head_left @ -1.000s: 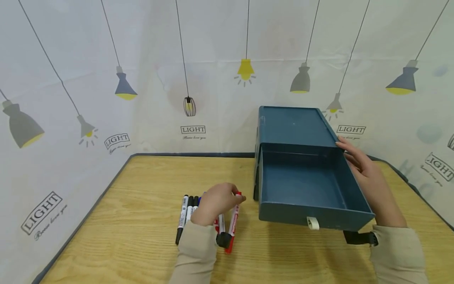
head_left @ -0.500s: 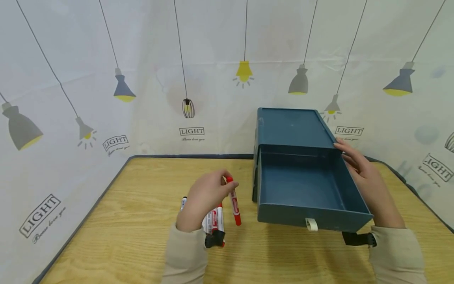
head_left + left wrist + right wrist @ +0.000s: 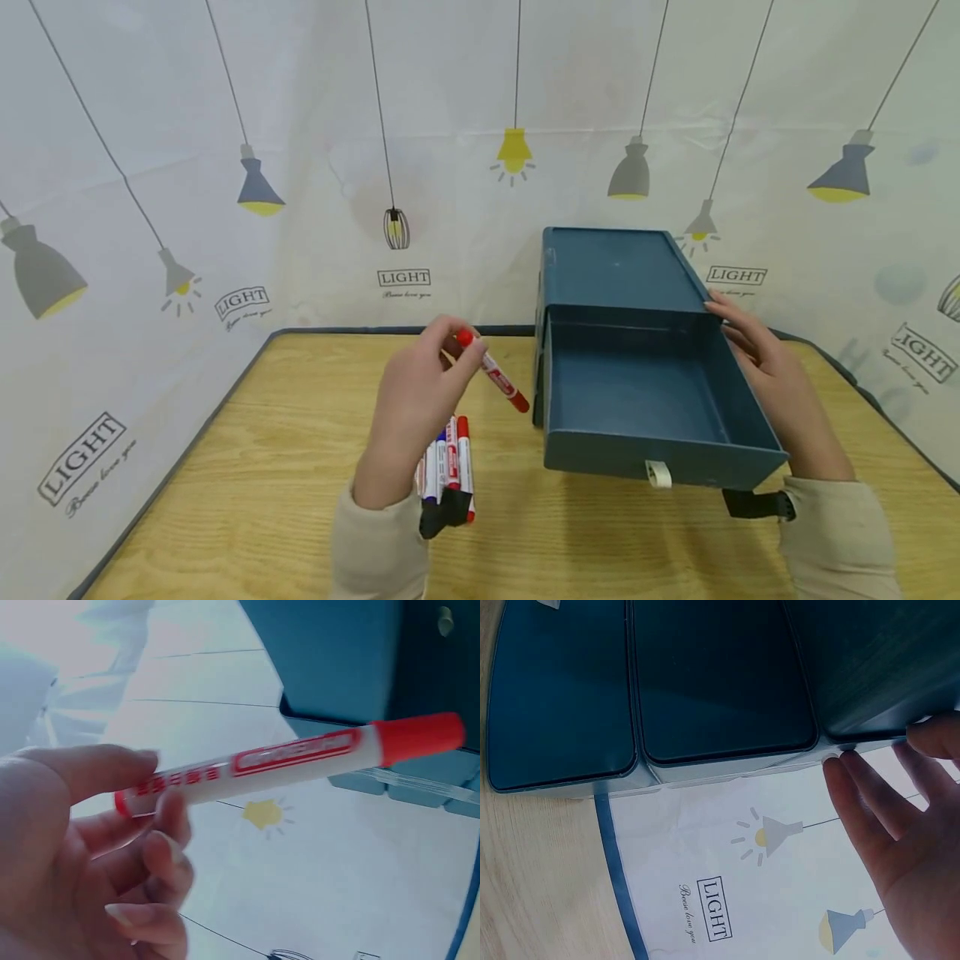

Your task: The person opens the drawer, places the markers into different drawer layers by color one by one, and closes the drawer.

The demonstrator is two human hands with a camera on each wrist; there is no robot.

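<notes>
Pinched near one end by the left hand, a red marker juts free near the drawer unit; the right hand, grasping nothing, touches the unit's side, likely steadying it, though how firmly I can't judge.

A wood-grained table bears a bunch of markers beside a blue drawer cabinet

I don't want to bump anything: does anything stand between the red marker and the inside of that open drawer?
Yes, the left wall of the open drawer; nothing else visible lies between it and the red marker in the left hand.
</notes>
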